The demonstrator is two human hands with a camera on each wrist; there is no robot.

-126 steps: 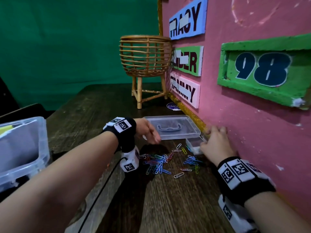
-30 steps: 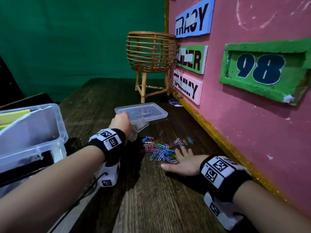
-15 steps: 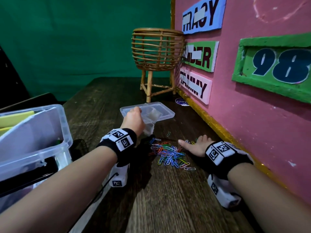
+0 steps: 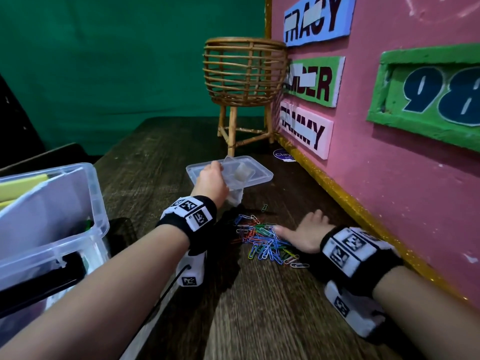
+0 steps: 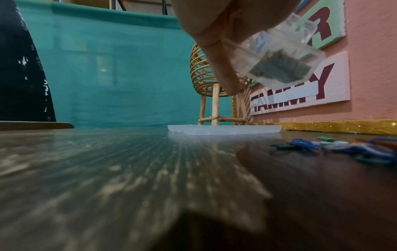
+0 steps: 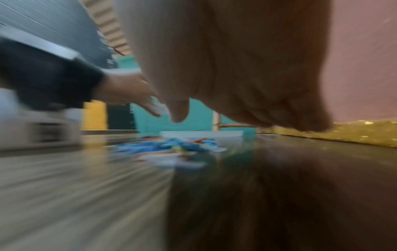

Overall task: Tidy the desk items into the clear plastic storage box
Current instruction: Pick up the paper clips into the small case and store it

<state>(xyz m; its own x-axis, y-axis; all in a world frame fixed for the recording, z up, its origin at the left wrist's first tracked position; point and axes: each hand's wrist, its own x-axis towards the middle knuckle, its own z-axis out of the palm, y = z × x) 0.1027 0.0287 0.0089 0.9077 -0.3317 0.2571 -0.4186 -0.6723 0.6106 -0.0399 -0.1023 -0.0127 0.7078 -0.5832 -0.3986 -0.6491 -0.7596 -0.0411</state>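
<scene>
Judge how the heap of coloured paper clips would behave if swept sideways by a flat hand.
The heap of coloured paper clips is loose and thin, so it would likely slide and scatter on the wooden desk. Tangled clips may drag together. The right hand lies flat beside it, suited to sweeping.

Your right wrist view is smeared with motion blur, so the paper clips (image 6: 169, 147) at its centre read only as a blue and orange smudge. In the head view, your left hand (image 4: 211, 183) covers part of the small clear case (image 4: 237, 188) it holds. The storage box (image 4: 52, 229) is cut off by the left edge, its contents mostly unreadable.
</scene>
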